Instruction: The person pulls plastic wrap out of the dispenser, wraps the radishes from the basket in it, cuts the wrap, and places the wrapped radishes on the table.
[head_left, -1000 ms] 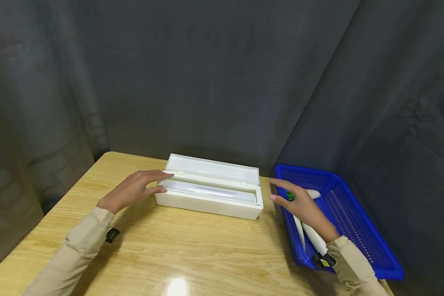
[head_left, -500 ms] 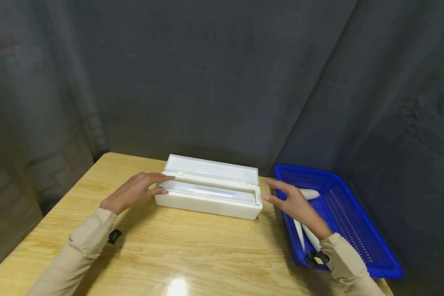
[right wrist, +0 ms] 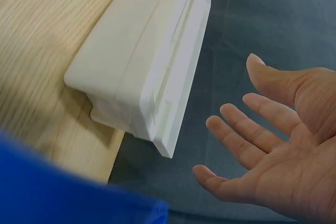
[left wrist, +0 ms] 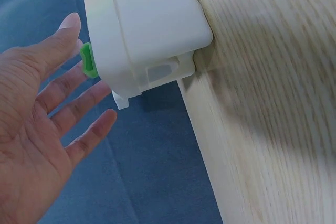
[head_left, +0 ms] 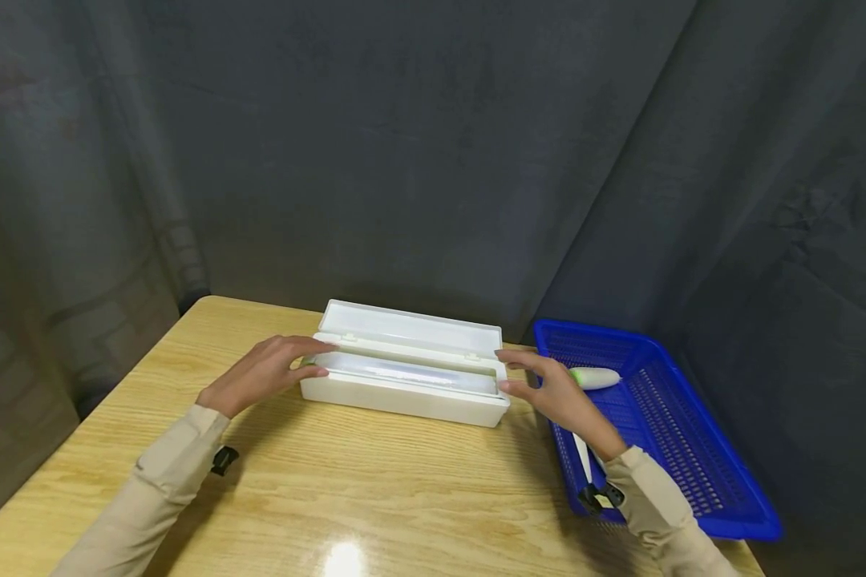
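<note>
On the wooden table sits a long white box [head_left: 404, 403], its lid [head_left: 414, 327] tipped back. A shiny, translucent roll of film [head_left: 411, 373] lies lengthwise inside. My left hand [head_left: 256, 375] is at the box's left end, thumb and forefinger spread at the roll's end. In the left wrist view, a small green piece [left wrist: 88, 60] sticks out of that end, close to the fingers. My right hand [head_left: 559, 397] reaches to the box's right end, fingertips right at its edge in the head view. The right wrist view shows that hand's fingers [right wrist: 247, 124] loosely spread, holding nothing.
A blue plastic basket [head_left: 700, 401] stands right of the box, partly under my right forearm. Inside are a white radish-like piece with a green end [head_left: 597, 378] and a slim white item [head_left: 583, 455]. Dark curtains [head_left: 404, 160] hang behind the table.
My right hand has moved left from over the basket to the box's right end, uncovering the radish-like piece's green end. My left hand has stayed nearly in place.
</note>
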{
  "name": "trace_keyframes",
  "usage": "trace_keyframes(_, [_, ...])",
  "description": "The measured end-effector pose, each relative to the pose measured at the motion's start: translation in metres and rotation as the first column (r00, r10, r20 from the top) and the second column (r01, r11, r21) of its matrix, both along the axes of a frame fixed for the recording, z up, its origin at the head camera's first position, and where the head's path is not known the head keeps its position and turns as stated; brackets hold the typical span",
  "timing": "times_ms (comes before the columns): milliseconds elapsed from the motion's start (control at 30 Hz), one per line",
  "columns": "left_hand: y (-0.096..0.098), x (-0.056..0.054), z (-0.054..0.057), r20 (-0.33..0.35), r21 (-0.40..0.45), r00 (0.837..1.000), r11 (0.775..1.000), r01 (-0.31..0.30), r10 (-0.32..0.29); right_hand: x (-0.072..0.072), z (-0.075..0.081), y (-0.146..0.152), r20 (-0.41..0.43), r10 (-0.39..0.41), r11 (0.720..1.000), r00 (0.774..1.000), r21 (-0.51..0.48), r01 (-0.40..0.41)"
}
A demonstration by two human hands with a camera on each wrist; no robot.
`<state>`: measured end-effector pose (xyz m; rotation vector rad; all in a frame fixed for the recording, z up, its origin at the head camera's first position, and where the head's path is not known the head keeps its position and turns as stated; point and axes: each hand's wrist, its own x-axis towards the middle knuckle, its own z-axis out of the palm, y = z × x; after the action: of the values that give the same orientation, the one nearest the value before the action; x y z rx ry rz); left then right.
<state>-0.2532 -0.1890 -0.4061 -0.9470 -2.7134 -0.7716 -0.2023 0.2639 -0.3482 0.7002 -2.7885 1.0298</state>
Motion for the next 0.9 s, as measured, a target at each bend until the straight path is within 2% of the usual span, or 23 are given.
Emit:
trace_keyframes(533, [0.007,-0.001,-0.001,-0.048,-0.013,0.999,1.0,0.011,-0.012,-0.003,-0.013,-0.019,0.011,-0.02,0.999,1.0,-0.036,0.02])
trace_keyframes(900, [0.01,-0.002,-0.002,-0.037,-0.018,0.999,1.0,-0.004,0.003,-0.003,-0.026,-0.023,0.02,-0.048,0.999,0.999,-0.012,0.048])
